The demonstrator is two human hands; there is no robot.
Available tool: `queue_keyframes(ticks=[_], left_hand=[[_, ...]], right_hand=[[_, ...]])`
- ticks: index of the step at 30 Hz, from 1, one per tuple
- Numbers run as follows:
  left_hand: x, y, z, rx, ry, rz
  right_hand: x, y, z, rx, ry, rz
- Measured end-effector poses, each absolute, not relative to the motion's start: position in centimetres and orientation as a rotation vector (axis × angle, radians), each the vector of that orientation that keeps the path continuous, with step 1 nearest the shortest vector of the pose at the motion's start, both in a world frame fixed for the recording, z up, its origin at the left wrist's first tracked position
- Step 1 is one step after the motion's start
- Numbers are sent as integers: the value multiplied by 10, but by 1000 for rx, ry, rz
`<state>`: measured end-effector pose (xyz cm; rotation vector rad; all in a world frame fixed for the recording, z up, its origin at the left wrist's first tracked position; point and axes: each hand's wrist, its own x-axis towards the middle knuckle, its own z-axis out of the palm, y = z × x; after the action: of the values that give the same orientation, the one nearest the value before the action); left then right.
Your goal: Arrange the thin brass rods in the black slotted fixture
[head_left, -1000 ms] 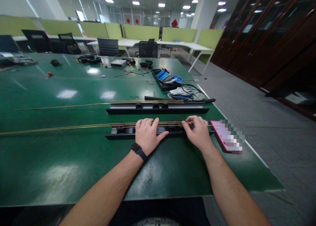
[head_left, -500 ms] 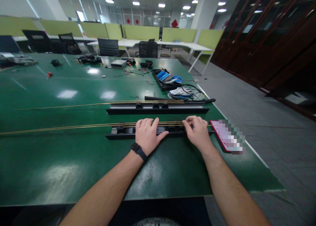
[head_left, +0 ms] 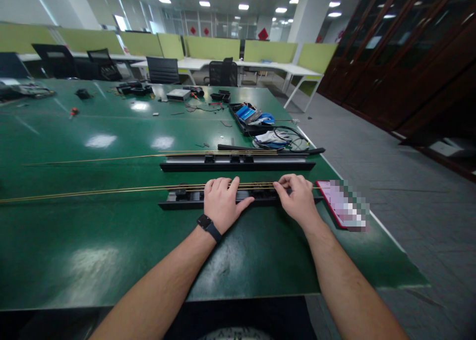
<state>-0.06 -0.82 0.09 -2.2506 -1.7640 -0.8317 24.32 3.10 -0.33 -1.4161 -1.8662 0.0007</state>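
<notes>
Toward the right edge of the glossy green table (head_left: 111,265), we lay the left hand (head_left: 223,206) open across thin golden rods (head_left: 256,185) on a long black-and-silver rail (head_left: 264,203), presumably steadying both, while the right hand (head_left: 297,196) pinches the rods between closed fingers.

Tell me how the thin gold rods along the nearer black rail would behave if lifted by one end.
The gold rods would probably sag and wobble, being very thin for their length, though they look springy rather than limp since they run nearly straight. Each is likely light, given its slenderness. They may slide easily, as their surface looks smooth and shiny.
</notes>
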Motion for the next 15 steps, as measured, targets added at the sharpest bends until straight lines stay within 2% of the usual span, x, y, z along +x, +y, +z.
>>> queue_keyframes(ticks=[15], left_hand=[[-1, -8, 1, -2248, -1759, -811]], right_hand=[[246, 33, -4, -1430, -1879, -43]])
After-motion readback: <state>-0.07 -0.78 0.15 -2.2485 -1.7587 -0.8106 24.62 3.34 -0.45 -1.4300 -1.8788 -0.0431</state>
